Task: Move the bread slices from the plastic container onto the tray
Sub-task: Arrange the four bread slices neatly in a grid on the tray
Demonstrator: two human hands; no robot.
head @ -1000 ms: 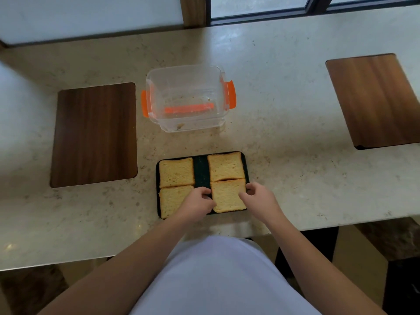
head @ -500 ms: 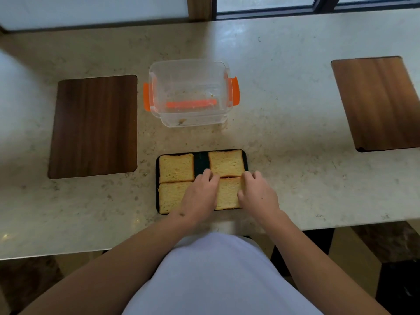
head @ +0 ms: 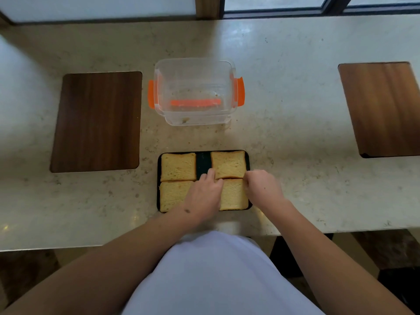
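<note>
Both open hands (head: 229,189) rest on tray (head: 202,163) bread, flanked by wooden boards (head: 96,121).

A pale speckled stone counter (head: 295,114) runs under a dark-framed window (head: 272,5) along the far side. Two wooden boards lie on it, one left (head: 97,121), one right (head: 384,108). Daylight glares off the stone.

Left hand (head: 204,196) and right hand (head: 263,189) lie palm-down (fingers extended forward).
</note>
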